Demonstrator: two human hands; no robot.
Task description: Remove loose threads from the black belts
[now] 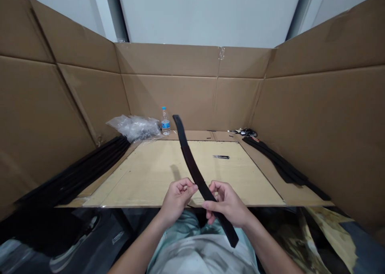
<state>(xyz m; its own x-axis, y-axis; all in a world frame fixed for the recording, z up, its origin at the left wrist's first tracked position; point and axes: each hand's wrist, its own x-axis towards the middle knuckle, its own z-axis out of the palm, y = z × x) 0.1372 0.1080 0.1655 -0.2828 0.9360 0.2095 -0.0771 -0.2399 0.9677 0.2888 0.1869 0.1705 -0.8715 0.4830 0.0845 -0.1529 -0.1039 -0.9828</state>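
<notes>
Fingers [214, 187] of the right hand [228, 205] clamp a curved black rubber strip [195, 170] near its lower end. That end hangs past the hand toward 6 o'clock, while the rest rises at a tilt toward 12 o'clock, held above a pale board [246, 181]. The left hand [177, 199] sits just beside the strip, its fingers bunched together at the edge; whether they grip it, I cannot tell. A small folding knife [221, 157] lies on the board at 12 o'clock. Farther out, a water bottle [165, 123] stands at 12 o'clock, with a crumpled plastic bag [134, 128] at 11. Stacked black strips lie at 10 o'clock [90, 165] and 2 o'clock [279, 161], before cardboard walls [168, 97].
</notes>
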